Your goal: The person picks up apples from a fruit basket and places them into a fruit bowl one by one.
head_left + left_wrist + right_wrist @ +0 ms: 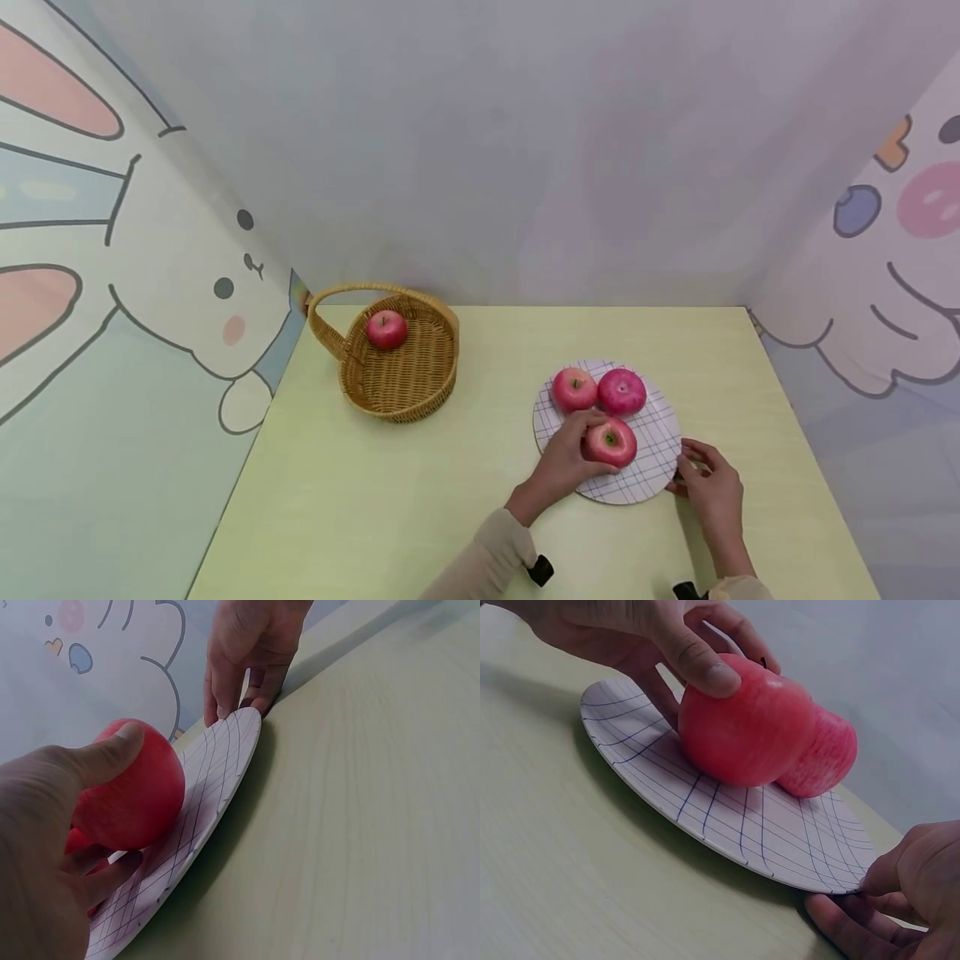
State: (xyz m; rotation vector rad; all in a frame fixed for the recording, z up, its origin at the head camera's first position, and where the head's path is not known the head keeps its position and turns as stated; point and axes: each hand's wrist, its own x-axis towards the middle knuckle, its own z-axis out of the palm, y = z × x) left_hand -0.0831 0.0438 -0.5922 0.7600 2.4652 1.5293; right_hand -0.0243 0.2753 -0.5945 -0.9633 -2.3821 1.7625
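Right of the table's [337, 500] middle, grid-lined plate [654, 467]: a round white plate with dark crossing lines, nearer the table's right edge than its left; being round, it gives you no long axis.
Near apple [613, 443]: on or just above the plate, left of its middle; you cannot tell from these views whether it bears on the surface. It lies between your two hands, right of your left palm, so your left hand is the nearer.
Near apple's direction: its hollow faces up toward you; the body is nearly round, with no clear long axis.
Left hand [566, 457]: your fingers and thumb hold the near apple, thumb along its near side, fingertips round its far-left side.
Right hand [714, 492]: you pinch the plate's rim on the side toward the table's right edge, thumb above, other fingers beneath.
Back-left apple [574, 389]: on the plate's far side, stem up, beside the darker apple.
Darker apple [622, 392]: also at the plate's far side, just behind the near apple, a pale spot on top.
Wicker basket [408, 375]: by the table's far left corner, well apart from the plate, its handle leaning toward that corner.
Basket apple [387, 330]: inside against the far-left wall, stem up.
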